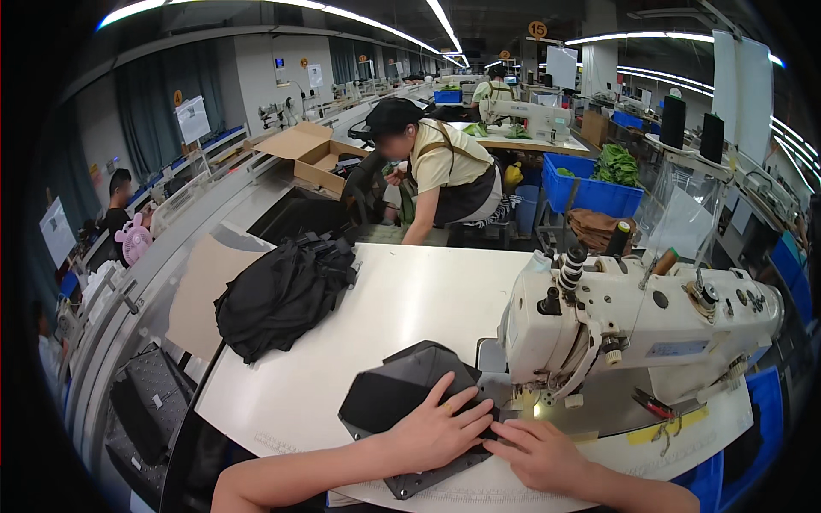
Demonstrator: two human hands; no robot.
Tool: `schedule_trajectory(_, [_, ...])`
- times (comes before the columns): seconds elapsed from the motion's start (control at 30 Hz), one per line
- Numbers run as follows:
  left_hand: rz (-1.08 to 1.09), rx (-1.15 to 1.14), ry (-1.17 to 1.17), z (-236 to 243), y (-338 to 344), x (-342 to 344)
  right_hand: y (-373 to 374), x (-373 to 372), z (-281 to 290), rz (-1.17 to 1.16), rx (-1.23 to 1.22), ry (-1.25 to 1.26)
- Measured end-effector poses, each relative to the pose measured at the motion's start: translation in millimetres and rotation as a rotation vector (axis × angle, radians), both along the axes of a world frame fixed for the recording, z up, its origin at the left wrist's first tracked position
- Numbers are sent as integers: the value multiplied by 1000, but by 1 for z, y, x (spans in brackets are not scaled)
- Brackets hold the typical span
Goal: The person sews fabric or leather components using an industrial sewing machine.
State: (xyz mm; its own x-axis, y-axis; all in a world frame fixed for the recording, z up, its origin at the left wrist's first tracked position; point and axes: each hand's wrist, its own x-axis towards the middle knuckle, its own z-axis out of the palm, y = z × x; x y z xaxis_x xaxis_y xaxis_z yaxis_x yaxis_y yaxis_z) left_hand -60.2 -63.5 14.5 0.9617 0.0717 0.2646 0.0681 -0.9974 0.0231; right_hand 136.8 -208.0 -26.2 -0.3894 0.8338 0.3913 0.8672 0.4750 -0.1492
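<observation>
Black fabric piece (402, 389), stiff and angular, lying flat on the white counter (402, 299) at lower centre of the frame, its right edge running under the needle area of the sewing machine (637, 321). Left hand (438, 432) pressed flat on top of the piece, fingers spread and extended toward the right, nothing clasped. Right hand (537, 451) flat just beside it at lower centre-right, fingers pointing left onto the piece's lower right edge, fingertips of both hands nearly meeting; also open, pressing, not grasping. Both forearms entering from the lower edge.

Sewing machine white, filling the centre right, small lit spot under its head just above the right hand. Yellow tape strip (667, 425) on the counter below the machine's right end. Heap of black fabric (282, 291) on the counter's upper left part, well apart from the hands. Brown cardboard sheet (201, 291) left of the heap.

Further back, upper centre: a person in a yellow top and dark apron (440, 167) bending forward. Open cardboard box (312, 154) to that person's left. Blue bin (590, 192) with green fabric at upper right. Pink fan (132, 239) at far left, beside another seated person (115, 205).
</observation>
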Motion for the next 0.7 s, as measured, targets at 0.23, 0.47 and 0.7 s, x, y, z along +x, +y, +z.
schedule_trajectory(0.23, [36,-279,-211,-46,5,29,-7,8,2,-165,113,29])
schedule_trajectory(0.47, [-41,-391,-149,-42,28,41,-4,11,-4,-189,20,184])
schedule_trajectory(0.7, [22,-316,-109,-43,22,39,-2,8,7,-176,-110,267])
